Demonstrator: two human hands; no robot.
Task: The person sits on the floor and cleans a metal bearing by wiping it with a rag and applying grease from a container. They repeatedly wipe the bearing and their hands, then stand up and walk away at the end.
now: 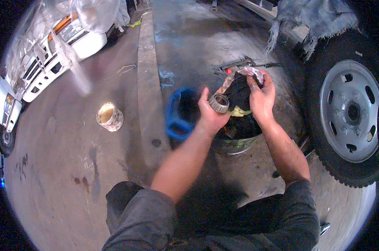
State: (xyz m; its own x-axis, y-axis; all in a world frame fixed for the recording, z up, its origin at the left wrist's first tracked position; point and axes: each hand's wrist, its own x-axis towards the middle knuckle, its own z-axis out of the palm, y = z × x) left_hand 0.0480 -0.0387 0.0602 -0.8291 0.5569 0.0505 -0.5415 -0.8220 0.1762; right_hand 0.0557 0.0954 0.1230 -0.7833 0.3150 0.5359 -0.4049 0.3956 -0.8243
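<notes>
A tapered roller bearing (218, 103), a metal ring with rollers around it, rests in my left hand (211, 117), whose thumb points up beside it. Just to the right, my right hand (263, 96) pinches a dark rag (239, 91) between thumb and fingers. Pale, pinkish printed material (231, 79) shows along the rag's upper edge; whether it is part of the same rag I cannot tell. Below both hands stands a round metal container (235, 147) with dark contents and a yellow cloth (239, 112) near its far side.
A blue plastic container (179, 113) with a cut-out opening stands left of my hands. A stained tub (110, 117) sits farther left, beyond a raised concrete strip (147, 83). Tools (239, 63) lie on the floor ahead. At right stands a large wheel (350, 111); white vehicles (51, 62) are at far left.
</notes>
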